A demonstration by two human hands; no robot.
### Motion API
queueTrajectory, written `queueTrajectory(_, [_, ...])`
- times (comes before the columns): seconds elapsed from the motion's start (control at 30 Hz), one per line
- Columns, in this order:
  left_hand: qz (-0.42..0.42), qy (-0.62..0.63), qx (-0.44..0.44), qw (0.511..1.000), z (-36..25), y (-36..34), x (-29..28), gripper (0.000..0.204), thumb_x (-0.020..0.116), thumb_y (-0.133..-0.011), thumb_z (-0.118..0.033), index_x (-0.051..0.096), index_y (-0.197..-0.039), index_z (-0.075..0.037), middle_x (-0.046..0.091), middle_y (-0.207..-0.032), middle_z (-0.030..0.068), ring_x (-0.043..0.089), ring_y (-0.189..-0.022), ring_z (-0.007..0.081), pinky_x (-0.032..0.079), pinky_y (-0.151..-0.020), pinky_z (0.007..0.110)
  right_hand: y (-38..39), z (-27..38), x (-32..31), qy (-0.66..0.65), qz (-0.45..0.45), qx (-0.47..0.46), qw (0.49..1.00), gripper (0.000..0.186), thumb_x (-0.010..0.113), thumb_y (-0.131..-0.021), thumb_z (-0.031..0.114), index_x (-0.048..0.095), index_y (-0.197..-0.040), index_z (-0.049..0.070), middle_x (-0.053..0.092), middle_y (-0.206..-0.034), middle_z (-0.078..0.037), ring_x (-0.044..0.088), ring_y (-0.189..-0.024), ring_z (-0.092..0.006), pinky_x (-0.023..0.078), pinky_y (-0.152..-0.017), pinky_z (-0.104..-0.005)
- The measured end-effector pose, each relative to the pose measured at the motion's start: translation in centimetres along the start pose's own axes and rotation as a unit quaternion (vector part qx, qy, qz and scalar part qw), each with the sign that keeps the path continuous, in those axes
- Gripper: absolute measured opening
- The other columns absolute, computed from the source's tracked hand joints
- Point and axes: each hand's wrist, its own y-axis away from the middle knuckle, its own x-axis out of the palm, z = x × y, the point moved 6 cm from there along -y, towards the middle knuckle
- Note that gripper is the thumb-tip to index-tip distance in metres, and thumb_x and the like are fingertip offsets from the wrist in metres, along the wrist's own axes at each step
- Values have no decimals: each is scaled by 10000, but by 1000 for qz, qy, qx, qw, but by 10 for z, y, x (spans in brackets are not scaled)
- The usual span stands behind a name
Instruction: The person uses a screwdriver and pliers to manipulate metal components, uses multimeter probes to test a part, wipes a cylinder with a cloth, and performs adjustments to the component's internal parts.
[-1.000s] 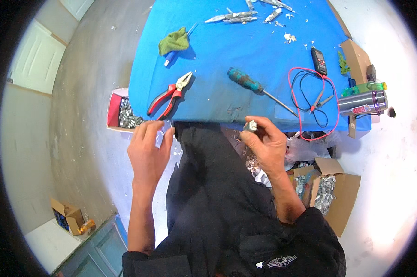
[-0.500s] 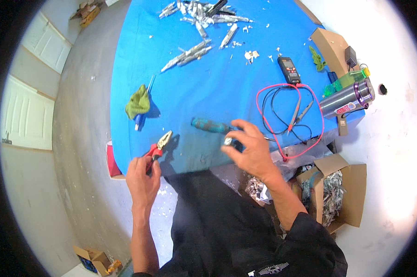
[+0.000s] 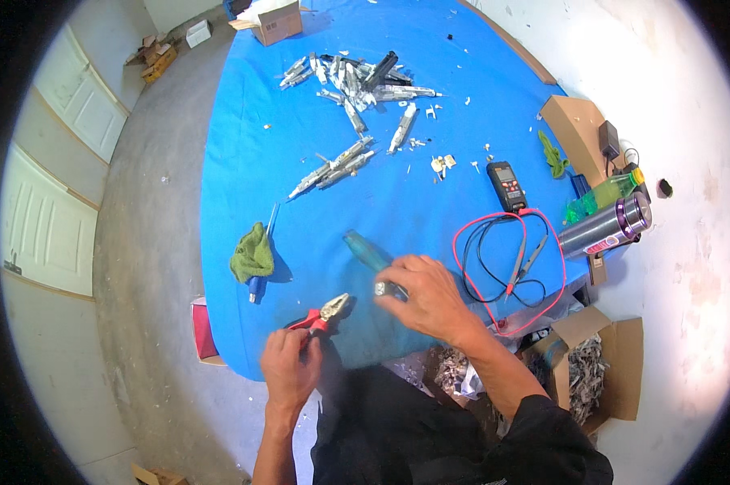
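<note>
My left hand (image 3: 292, 364), at the table's near edge, is closed on the red handles of pliers (image 3: 326, 311). Their metal jaws point up and to the right. To the right, my right hand (image 3: 430, 299) pinches a small piece with a silver end (image 3: 379, 288) and a dark body between thumb and fingers. A teal-handled screwdriver (image 3: 367, 251) sticks out past the same fingers, slightly smeared by motion; my hand hides its shaft and seems to grip it. Left of the pliers lies another screwdriver with a blue handle (image 3: 256, 288), partly covered by a green cloth or glove (image 3: 253, 254).
On the blue-covered table (image 3: 244, 162) lie a pile of grey stick-shaped parts (image 3: 353, 85) and small scraps (image 3: 442, 166). A multimeter (image 3: 506, 187) with looped leads, a steel flask (image 3: 603, 230) and a green bottle (image 3: 611, 194) stand right. An open carton (image 3: 624, 364) holds scrap below.
My left hand and the pliers have come closer to my right hand. The teal screwdriver has swung to a steeper slant. The view has shifted, showing more of the table's far end.
</note>
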Motion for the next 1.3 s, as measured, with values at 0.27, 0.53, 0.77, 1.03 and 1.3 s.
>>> queueTrajectory(0.27, [29, 22, 101, 994, -44, -34, 30, 260, 802, -799, -38, 685, -1031, -42, 675, -998, 140, 652, -945, 371, 541, -798, 463, -95, 17, 20, 34, -54, -120, 991, 230, 820, -800, 196, 758, -1016, 145, 683, -1077, -87, 629, -1025, -322, 519, -861, -443])
queueTrajectory(0.53, [44, 20, 121, 991, -58, -43, 65, 266, 802, -816, -83, 699, -1059, -51, 668, -1023, 117, 639, -964, 340, 514, -820, 452, -120, 19, 80, 47, -31, -202, 978, 214, 821, -790, 192, 777, -996, 156, 676, -1160, -74, 641, -1049, -306, 525, -854, -433])
queueTrajectory(0.77, [1, 47, 109, 993, -55, -39, 62, 273, 813, -799, -71, 703, -1049, -64, 662, -1043, 113, 639, -962, 340, 502, -821, 456, -74, 9, 24, -175, -130, -53, 975, 298, 827, -854, 136, 782, -1149, 120, 687, -1159, -99, 687, -1016, -271, 562, -836, -369])
queueTrajectory(1.03, [-9, 78, 110, 991, -58, -40, 63, 203, 794, -790, -30, 710, -974, -48, 666, -975, 123, 641, -909, 341, 498, -796, 449, 36, -60, 4, -266, -150, 110, 946, 344, 749, -949, 57, 709, -1287, 13, 724, -1117, -62, 661, -928, -110, 537, -817, -269])
queueTrajectory(1.3, [-23, 50, 134, 989, -63, -38, 62, 203, 784, -776, -19, 697, -959, -34, 674, -1094, 151, 647, -997, 361, 519, -856, 451, 51, -61, 15, -294, -152, 132, 934, 313, 712, -940, 12, 682, -1251, 6, 758, -1156, -142, 740, -1007, -175, 576, -862, -318])
